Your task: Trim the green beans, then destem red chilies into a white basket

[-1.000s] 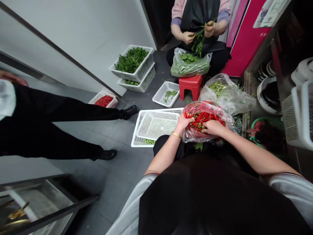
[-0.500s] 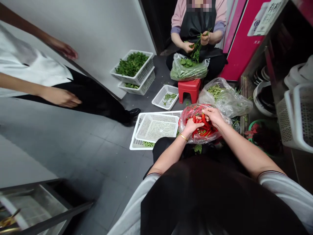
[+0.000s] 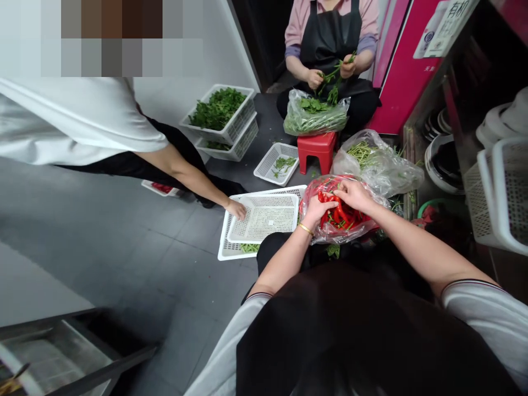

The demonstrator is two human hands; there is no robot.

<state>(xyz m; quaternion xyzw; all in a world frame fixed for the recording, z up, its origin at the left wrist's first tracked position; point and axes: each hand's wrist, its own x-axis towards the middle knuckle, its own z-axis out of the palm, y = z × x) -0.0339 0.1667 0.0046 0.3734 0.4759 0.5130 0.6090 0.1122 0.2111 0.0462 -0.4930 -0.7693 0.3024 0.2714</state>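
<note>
A clear plastic bag (image 3: 336, 238) full of red chili peppers (image 3: 348, 215) with green stems lies open in front of me. My left hand (image 3: 317, 210), with a gold bracelet at the wrist, is closed around several red peppers above the bag. Beside it, my right hand (image 3: 353, 194) has thumb and fingers pinched at the stem end of a pepper. Left of the bag, a white perforated basket (image 3: 264, 217) rests in a larger white basket (image 3: 225, 254), where some green pieces show. A standing co-worker's hand (image 3: 236, 210) touches the inner basket's left rim.
Across from me a seated co-worker in a black apron (image 3: 330, 36) handles leafy stems over a bag of greens (image 3: 317, 121) on a red stool (image 3: 317, 151). Stacked crates (image 3: 239, 129) of greens, a small basket (image 3: 264, 170) and a bag of stems (image 3: 383, 176) surround them. Shelves (image 3: 449, 137) flank my right.
The standing co-worker has bent down and reached a hand to the white basket. My hands stay over the bag, the left still holding peppers. A container with red contents now shows behind the co-worker's legs.
</note>
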